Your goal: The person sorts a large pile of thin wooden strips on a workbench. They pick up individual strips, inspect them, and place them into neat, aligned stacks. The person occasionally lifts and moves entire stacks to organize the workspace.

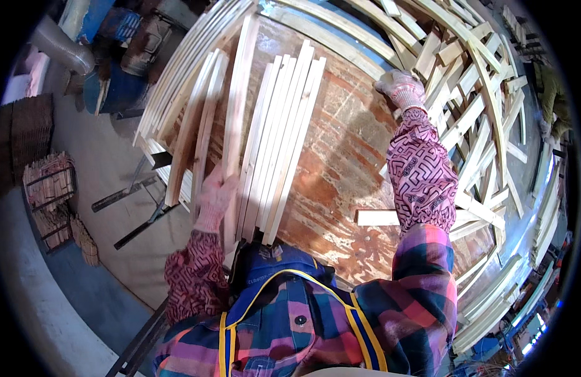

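Observation:
My left hand (216, 196), in a pale pink work glove, is closed around the lower part of a long wooden strip (241, 94). That strip stands between two groups of strips on the table. To its right lies a neat row of pale wooden strips (284, 138), side by side. My right hand (401, 88), gloved too, is stretched out to the far right, beside the jumbled pile of wooden strips (469, 119). Its fingers are curled near the end of a long strip (340, 41); what they hold is hidden.
The worn brown tabletop (340, 169) lies between my arms. A short strip (377, 218) rests near my right forearm. Stacked strips (190, 69) line the table's left side. Black metal bars (139, 217) jut out at left, with bundled wood (48, 195) on the floor beyond.

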The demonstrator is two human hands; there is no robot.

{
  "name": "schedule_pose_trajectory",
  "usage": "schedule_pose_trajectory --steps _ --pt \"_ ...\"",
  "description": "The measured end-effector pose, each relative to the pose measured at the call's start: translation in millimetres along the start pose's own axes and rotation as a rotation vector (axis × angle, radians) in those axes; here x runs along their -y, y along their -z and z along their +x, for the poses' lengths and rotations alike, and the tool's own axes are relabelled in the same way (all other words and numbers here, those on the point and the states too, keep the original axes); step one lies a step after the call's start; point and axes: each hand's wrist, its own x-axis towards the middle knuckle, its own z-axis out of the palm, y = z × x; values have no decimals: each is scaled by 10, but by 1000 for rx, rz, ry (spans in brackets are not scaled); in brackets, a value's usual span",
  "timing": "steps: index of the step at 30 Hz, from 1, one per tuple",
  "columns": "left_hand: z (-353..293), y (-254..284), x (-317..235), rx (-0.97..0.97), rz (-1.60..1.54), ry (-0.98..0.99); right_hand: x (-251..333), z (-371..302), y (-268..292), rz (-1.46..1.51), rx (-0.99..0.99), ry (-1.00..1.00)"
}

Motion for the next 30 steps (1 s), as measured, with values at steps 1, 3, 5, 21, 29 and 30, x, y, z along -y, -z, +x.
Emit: schedule_pose_trajectory --steps 1,3,5,21,29,30 --pt "-22 155 151 -70 379 21 -40 29 34 28 -9 -25" --pt "-79 235 390 -61 374 88 -108 79 -9 70 -18 -69" --pt "-38 390 1093 -78 622 -231 39 15 36 109 -163 -6" --pt "338 -1678 -680 690 -516 329 968 -1782 -162 2149 306 -135" --pt "379 -1463 -603 532 -621 404 313 240 -382 567 -499 241" --pt "329 -1428 -759 521 -445 401 271 463 -299 442 -541 215"
